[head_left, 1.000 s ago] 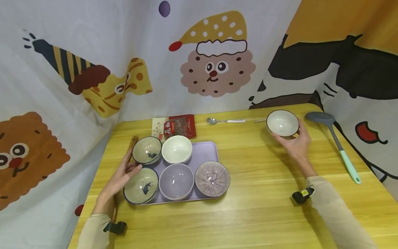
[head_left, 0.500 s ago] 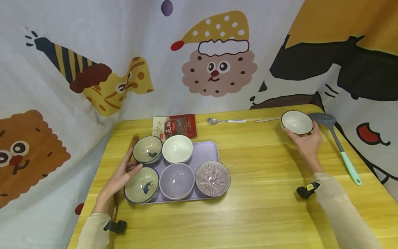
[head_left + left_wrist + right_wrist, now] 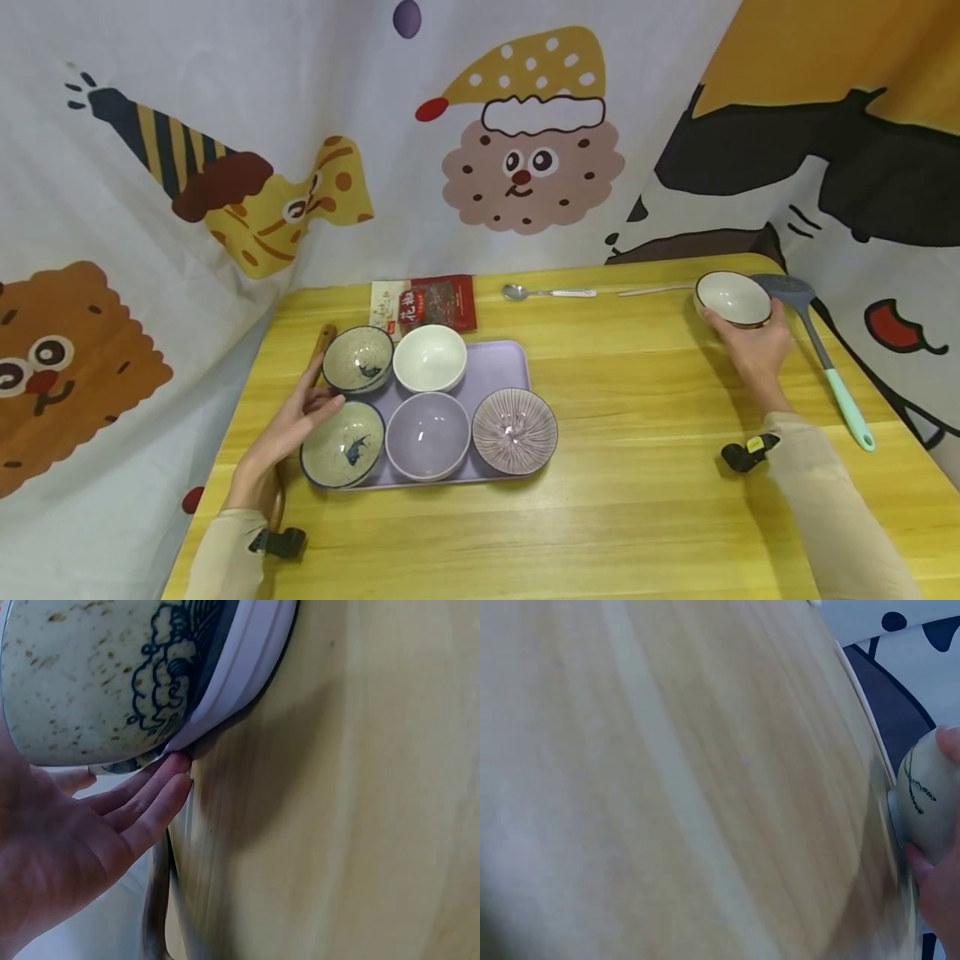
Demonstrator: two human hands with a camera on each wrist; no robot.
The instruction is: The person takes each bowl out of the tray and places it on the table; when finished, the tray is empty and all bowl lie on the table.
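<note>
At the far right, my right hand (image 3: 757,346) grips a small white bowl (image 3: 733,298) with a brown rim, fingers and thumb on its sides. The right wrist view shows the bowl's outer side (image 3: 926,799) with a dark green mark. My left hand (image 3: 288,425) lies against the left side of the lilac tray (image 3: 491,362). Its fingers (image 3: 154,806) reach straight to the tray edge below a speckled bowl (image 3: 82,682). By its thumb are two speckled bowls with blue fish, the upper one (image 3: 358,360) and the lower one (image 3: 342,446).
Also on the tray are a cream bowl (image 3: 430,358), a lilac bowl (image 3: 427,436) and a striped bowl (image 3: 514,431). Behind it lie a red spice packet (image 3: 438,304), a spoon (image 3: 547,292) and chopsticks (image 3: 652,290). A grey ladle-like utensil with mint handle (image 3: 847,408) lies right.
My right hand has carried the white bowl to the right, beside the grey utensil's head, uncovering more of the chopsticks. The left hand has stayed at the tray.
</note>
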